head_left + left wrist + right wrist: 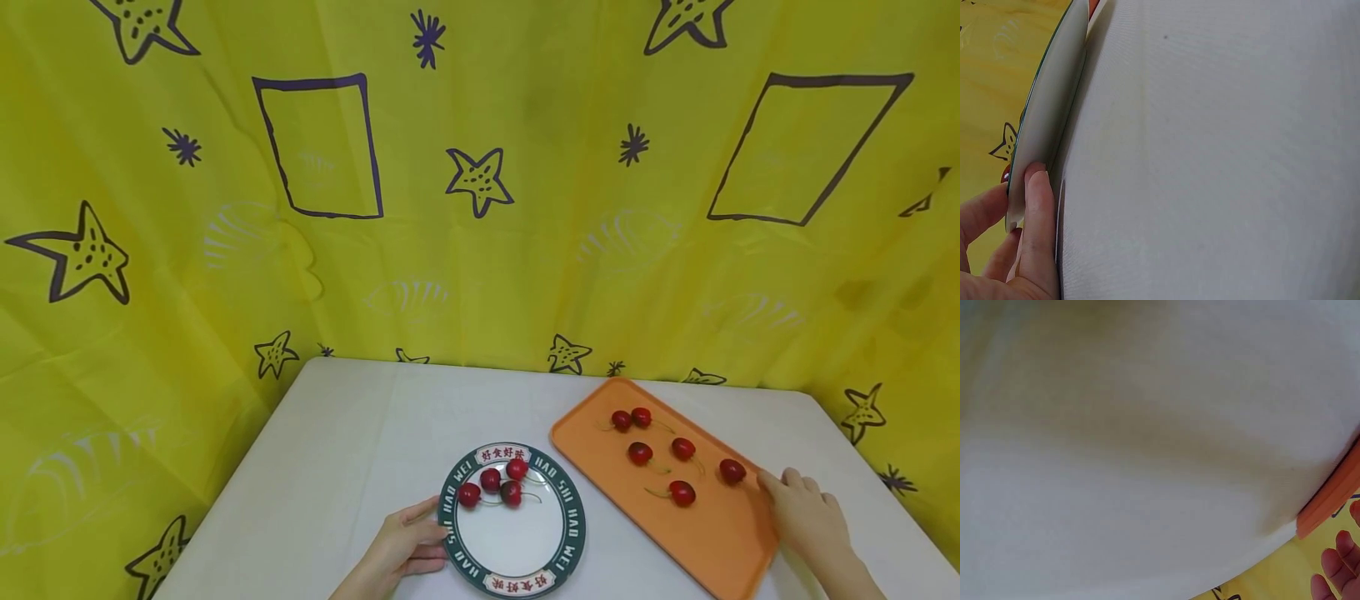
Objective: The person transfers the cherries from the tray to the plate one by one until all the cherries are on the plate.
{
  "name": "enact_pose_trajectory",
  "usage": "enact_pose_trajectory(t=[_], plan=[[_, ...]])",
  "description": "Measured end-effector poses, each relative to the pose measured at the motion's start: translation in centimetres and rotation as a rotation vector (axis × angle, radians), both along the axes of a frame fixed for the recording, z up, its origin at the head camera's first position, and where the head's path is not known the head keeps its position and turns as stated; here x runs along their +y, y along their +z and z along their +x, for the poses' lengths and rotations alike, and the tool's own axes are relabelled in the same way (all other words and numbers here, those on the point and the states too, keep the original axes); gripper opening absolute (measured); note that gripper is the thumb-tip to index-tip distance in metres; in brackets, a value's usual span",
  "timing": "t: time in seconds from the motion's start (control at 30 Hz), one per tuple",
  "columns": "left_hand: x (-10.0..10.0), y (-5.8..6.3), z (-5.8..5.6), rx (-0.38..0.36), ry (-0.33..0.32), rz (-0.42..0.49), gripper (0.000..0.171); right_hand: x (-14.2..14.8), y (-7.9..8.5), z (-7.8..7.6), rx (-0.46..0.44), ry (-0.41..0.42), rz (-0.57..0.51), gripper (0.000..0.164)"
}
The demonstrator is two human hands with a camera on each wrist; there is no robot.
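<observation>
My left hand [405,542] grips the left rim of a round white plate [510,542] with a green lettered border. In the left wrist view, fingers [1038,219] lie under the plate [1054,94] and another digit is at its rim. Several red cherries [491,479] with stems sit in the plate's upper part. On the right, my right hand [810,517] is at the right end of an orange tray [675,542], one digit close to a cherry [732,471]. Its fingers [1335,569] look extended and spread beside the tray edge [1329,500] in the right wrist view.
More cherries [682,492] lie scattered on the tray, which is set at a slant right of the plate. Both stand on a white-covered table [337,442]. A yellow curtain [525,275] with starfish drawings hangs behind and at the sides.
</observation>
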State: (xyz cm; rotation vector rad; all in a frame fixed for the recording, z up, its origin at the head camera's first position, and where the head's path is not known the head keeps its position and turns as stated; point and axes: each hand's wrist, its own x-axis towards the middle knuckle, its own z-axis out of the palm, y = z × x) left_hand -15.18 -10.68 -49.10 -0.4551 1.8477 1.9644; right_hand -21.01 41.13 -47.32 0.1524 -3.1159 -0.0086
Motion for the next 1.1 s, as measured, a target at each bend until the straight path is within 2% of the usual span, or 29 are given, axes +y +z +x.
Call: enact_pose_trajectory(t=[0.27,0.5,0.77,1.0,1.03,1.07,1.1], plan=[[0.0,0.1,0.1,0.007,0.002,0.009,0.065,-2.4,1.8,-0.4,0.069,0.026,0.007,0.020],[0.0,0.0,0.0,0.005,0.004,0.011,0.065,-5.2,2.9,-0.4,0.208,0.099,0.011,0.012],[0.1,-0.1,0.0,0.017,0.002,0.020,0.065,-7.9,3.9,-0.5,0.319,0.184,-0.002,0.014],[-0.1,0.0,0.0,0.003,-0.003,0.009,0.065,-10.3,4.8,-0.5,0.347,0.239,-0.022,0.017],[0.0,0.0,0.0,0.003,-0.003,0.010,0.065,-10.7,4.9,-0.5,0.359,0.247,-0.026,0.008],[0.0,0.0,0.0,0.002,-0.001,0.010,0.065,-11.1,4.9,-0.6,0.366,0.255,-0.029,0.011],[0.0,0.1,0.1,-0.001,0.001,0.009,0.065,-11.4,4.9,-0.6,0.374,0.261,-0.031,0.023]])
